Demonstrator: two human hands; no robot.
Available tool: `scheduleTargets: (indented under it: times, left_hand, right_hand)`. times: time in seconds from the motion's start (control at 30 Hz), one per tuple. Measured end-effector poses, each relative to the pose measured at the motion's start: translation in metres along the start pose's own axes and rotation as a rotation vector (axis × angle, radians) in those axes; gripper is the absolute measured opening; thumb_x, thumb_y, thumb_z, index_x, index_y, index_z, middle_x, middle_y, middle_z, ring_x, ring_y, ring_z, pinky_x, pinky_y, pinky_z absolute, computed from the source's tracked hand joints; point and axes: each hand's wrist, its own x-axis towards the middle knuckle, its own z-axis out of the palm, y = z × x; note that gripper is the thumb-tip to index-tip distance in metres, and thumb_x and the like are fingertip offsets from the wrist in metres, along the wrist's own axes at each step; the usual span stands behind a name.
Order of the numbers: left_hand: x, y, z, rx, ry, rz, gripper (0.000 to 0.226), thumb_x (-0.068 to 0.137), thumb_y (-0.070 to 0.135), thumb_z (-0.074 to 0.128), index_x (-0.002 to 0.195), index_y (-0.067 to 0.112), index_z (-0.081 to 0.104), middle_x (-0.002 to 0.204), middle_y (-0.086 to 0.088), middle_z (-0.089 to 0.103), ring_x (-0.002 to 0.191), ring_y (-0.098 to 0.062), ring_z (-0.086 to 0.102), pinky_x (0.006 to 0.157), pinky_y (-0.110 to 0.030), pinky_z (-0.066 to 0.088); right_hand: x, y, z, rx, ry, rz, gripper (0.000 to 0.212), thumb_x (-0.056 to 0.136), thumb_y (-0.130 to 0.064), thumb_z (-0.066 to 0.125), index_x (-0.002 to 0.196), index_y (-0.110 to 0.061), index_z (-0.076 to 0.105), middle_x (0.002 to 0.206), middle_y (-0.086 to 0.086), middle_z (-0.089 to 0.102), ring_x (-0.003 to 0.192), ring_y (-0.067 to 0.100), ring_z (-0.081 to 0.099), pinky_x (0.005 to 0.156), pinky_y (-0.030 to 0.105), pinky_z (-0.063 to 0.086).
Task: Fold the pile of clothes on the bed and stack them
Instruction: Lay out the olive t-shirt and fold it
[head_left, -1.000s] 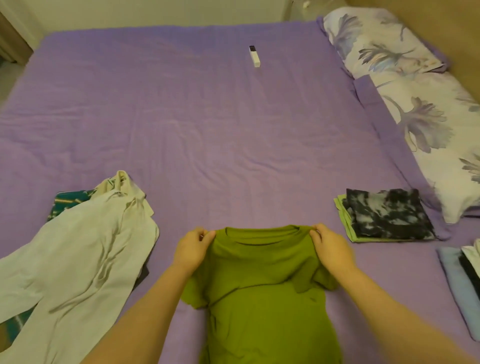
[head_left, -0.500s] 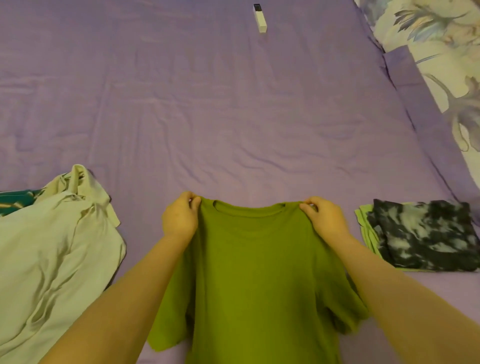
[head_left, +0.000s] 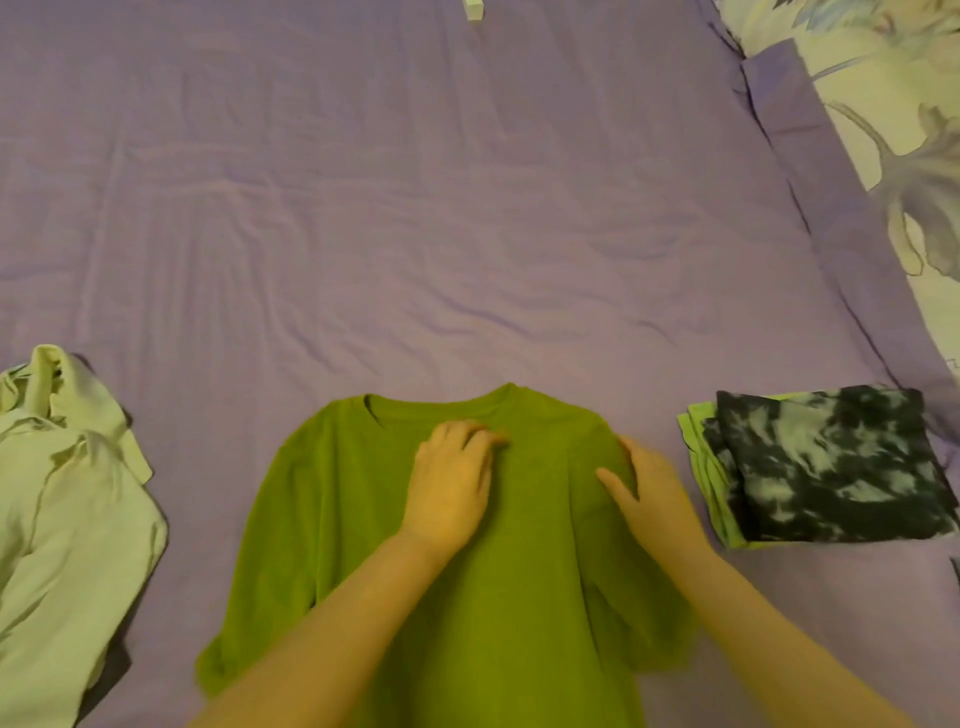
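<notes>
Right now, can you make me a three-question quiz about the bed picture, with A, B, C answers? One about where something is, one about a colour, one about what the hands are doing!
1. Where is the folded black-and-white tie-dye top?
A. To the right of the green T-shirt
B. On the pillow
C. Under the pale shirt

2. What colour is the bed sheet?
A. Orange
B. Purple
C. Black

3. What are the hands doing?
A. Lifting the T-shirt high in the air
B. Holding the small white object
C. Lying flat on the T-shirt

Answers:
1 A: the tie-dye top sits on a light green folded piece, right of the green T-shirt.
2 B: the bed sheet is purple all over.
3 C: the left hand and right hand rest on the spread shirt, fingers fairly straight.
</notes>
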Motion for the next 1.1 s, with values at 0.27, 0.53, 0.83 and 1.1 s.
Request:
scheduleTargets:
  times: [0.27,0.53,0.83,1.1]
  left_hand:
    - [0.003,0.049,0.066,0.226,-0.457,0.026,0.052,0.101,0.038,0.028,0.151,0.035,0.011,0.161,0.002,0.003,0.147,-0.028,-0.003,0.116,-0.053,0.002]
    - [0.041,0.037,0.06,0.496,-0.569,-0.037,0.073,0.092,0.067,0.019,0.15,0.032,-0.01,0.159,-0.001,-0.016,0.146,-0.029,-0.016,0.111,-0.063,-0.005]
    - [0.072,0.062,0.05,0.291,-0.535,-0.303,0.072,0.094,0.065,0.021,0.152,0.029,0.004,0.161,-0.002,-0.005,0.147,-0.026,-0.007,0.114,-0.059,-0.001]
    - [-0.02,0.149,0.105,0.061,-0.322,-0.204,0.049,0.102,0.042,0.027,0.149,0.03,0.025,0.16,0.001,0.01,0.148,-0.021,0.003,0.117,-0.043,0.006]
  right_hand:
    - [-0.067,0.043,0.008,0.078,-0.068,0.24,0.029,0.088,-0.036,0.064,0.1,-0.01,0.061,0.094,0.005,0.067,0.089,0.025,0.062,0.076,0.041,0.05]
    - [-0.059,0.05,-0.062,0.047,0.045,0.123,0.024,0.087,-0.039,0.064,0.078,-0.022,0.049,0.07,0.008,0.057,0.063,0.024,0.051,0.055,0.038,0.04]
    - [-0.042,0.069,-0.11,0.187,-0.266,0.171,0.01,0.081,-0.013,0.07,0.084,-0.005,0.066,0.053,0.0,0.049,0.049,0.013,0.04,0.045,0.022,0.036]
    - [-0.054,0.08,-0.096,0.422,-0.039,0.17,0.02,0.088,-0.009,0.063,0.076,-0.015,0.048,0.064,0.001,0.043,0.06,0.012,0.04,0.054,0.024,0.036]
